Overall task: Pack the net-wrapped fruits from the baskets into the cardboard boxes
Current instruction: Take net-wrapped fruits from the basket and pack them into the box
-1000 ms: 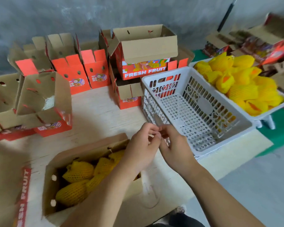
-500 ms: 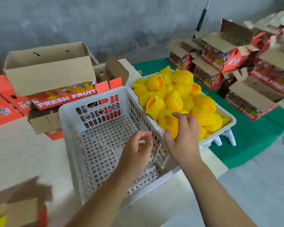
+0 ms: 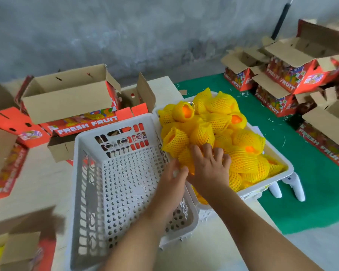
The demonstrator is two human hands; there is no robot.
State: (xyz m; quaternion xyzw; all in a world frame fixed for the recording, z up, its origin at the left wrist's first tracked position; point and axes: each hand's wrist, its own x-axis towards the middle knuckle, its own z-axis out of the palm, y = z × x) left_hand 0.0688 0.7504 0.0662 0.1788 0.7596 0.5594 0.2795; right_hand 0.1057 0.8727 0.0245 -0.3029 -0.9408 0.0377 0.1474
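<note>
Wall: a rough grey concrete wall [image 3: 125,32] runs along the whole back, with darker patches and stains near its base.
Surface: a pale wooden surface [image 3: 37,184] fills the left and the bottom part of the view.
Mat: a green mat [image 3: 311,192] lies to the right of the surface; small white scraps are scattered on it.
Floor: a light grey floor [image 3: 325,249] shows at the bottom right corner, beside the mat.
Pole: a thin dark pole [image 3: 281,18] leans against the wall at the upper right.
Light: soft and even, without sharp shadows.
</note>
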